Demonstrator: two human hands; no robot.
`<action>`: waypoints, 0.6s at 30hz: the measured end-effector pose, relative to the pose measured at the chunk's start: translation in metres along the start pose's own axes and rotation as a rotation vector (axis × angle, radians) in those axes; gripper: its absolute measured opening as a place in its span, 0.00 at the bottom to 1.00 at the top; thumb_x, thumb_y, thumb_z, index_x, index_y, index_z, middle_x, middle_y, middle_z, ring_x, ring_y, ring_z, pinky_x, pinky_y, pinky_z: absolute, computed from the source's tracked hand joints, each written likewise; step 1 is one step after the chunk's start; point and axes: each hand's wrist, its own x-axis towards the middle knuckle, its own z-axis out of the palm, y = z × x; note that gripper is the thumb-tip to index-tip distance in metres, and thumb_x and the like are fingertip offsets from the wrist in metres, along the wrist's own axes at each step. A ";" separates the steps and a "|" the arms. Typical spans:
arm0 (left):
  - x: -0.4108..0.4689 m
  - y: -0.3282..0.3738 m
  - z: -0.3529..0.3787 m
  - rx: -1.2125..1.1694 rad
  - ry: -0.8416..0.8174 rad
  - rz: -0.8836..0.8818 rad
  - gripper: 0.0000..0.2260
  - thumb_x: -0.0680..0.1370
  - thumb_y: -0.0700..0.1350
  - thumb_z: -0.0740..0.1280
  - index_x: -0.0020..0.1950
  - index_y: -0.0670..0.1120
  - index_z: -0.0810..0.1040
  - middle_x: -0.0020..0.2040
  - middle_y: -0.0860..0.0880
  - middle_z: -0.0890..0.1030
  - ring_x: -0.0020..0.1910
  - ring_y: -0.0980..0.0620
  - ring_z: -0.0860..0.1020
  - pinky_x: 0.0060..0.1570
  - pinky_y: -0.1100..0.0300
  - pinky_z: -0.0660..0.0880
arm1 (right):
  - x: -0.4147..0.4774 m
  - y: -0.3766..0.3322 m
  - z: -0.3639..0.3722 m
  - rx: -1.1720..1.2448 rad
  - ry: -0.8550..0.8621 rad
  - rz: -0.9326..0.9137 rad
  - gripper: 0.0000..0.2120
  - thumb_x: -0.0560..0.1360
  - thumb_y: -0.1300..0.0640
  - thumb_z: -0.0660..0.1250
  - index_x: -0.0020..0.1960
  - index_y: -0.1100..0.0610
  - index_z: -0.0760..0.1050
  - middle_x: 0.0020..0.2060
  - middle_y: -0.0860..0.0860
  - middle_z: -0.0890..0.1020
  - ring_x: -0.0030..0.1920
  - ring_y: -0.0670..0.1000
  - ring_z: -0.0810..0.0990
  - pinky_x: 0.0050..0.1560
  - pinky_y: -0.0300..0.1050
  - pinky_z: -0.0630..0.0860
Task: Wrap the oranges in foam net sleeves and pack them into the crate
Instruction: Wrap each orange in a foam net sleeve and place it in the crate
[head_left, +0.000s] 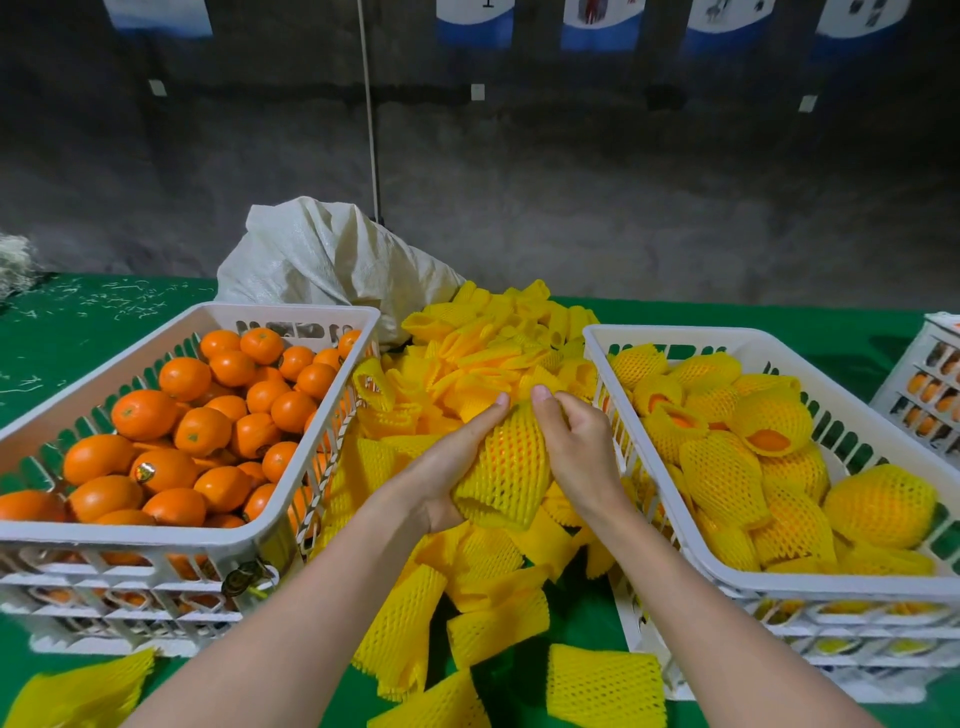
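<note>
My left hand (452, 467) and my right hand (576, 447) both hold one yellow foam net sleeve (498, 499), fingers curled round it, with a round orange fruit (506, 454) inside that shows through the holes. I hold it up over the pile of loose yellow foam sleeves (493, 338) on the green table (104, 322), between the white plastic crate of bare oranges (208, 310) on my left and the white plastic crate of wrapped oranges (675, 335) on my right. I think the wrap is nearly done and the fruit goes to the right next. The end of the sleeve near me looks open, so the fruit could slip out if I tip it that way. If I tug too hard, the soft net could rip. If I drop it in, it could bump the others
</note>
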 end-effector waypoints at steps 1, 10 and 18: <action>0.000 0.000 0.000 0.009 -0.024 -0.009 0.21 0.68 0.62 0.65 0.50 0.47 0.83 0.44 0.43 0.85 0.39 0.46 0.84 0.41 0.55 0.79 | 0.001 0.000 -0.002 0.018 -0.038 0.003 0.20 0.77 0.51 0.60 0.29 0.53 0.60 0.21 0.44 0.64 0.25 0.41 0.62 0.28 0.34 0.58; 0.001 -0.006 0.007 -0.011 0.030 0.049 0.21 0.66 0.56 0.70 0.54 0.46 0.80 0.47 0.44 0.85 0.42 0.47 0.84 0.41 0.54 0.80 | -0.003 0.012 -0.009 0.028 -0.125 0.060 0.14 0.73 0.43 0.59 0.54 0.50 0.70 0.49 0.43 0.74 0.47 0.34 0.73 0.45 0.28 0.69; 0.001 -0.011 0.012 -0.056 0.264 0.212 0.24 0.78 0.58 0.60 0.67 0.44 0.74 0.61 0.42 0.80 0.60 0.43 0.78 0.63 0.44 0.72 | -0.036 0.017 0.012 0.015 -0.359 0.056 0.18 0.77 0.37 0.54 0.66 0.31 0.55 0.69 0.35 0.60 0.72 0.37 0.56 0.71 0.37 0.58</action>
